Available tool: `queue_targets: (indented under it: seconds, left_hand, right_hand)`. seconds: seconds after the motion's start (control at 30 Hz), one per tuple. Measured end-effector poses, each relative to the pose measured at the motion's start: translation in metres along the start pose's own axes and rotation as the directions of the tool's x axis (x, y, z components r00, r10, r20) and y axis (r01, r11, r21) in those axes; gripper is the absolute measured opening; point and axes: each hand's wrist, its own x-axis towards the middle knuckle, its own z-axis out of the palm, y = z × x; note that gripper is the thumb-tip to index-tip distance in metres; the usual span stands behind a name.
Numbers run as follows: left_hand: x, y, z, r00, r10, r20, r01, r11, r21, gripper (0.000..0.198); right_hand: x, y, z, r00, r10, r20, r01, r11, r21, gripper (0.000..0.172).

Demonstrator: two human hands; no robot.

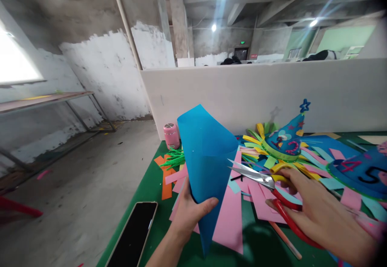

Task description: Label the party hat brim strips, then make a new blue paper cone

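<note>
A blue paper cone stands point down, its wide, uneven edge at the top. My left hand is wrapped round its lower part, the thumb across the front. In my right hand are scissors with red and yellow handles. Their blades are slightly parted and point left, with the tips at the cone's right side; whether they touch the paper I cannot tell. Pink paper sheets lie beneath and beside the cone.
The green table bears a phone, a pink jar, green fuzzy sticks and orange strips. Decorated blue cone hats with paper-strip fringes stand on the right. A pale partition rises behind the table.
</note>
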Motion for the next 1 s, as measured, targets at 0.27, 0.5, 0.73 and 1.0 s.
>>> queue_targets:
  seconds: [0.27,0.5,0.73,1.0]
  left_hand:
    - [-0.004,-0.001,0.000,0.999,-0.012,-0.038,0.012,1.000,-0.002,0.087]
    - [-0.006,-0.002,0.000,0.999,-0.021,-0.034,0.020,1.000,-0.024,0.089]
    - [-0.007,-0.004,-0.001,0.998,-0.032,-0.047,0.032,0.999,-0.009,0.093]
    - [-0.007,-0.005,0.001,0.999,0.002,-0.048,0.002,0.998,0.068,0.091]
  right_hand:
    - [0.004,-0.010,-0.006,1.000,0.022,0.014,-0.021,0.999,-0.029,0.043]
    - [0.003,-0.008,0.000,0.999,0.032,0.023,-0.032,0.999,-0.003,0.043]
    - [0.004,-0.011,-0.004,0.998,0.048,0.034,-0.048,0.999,-0.008,0.044]
    - [0.007,-0.010,-0.008,1.000,0.002,-0.005,-0.003,0.998,-0.055,0.048]
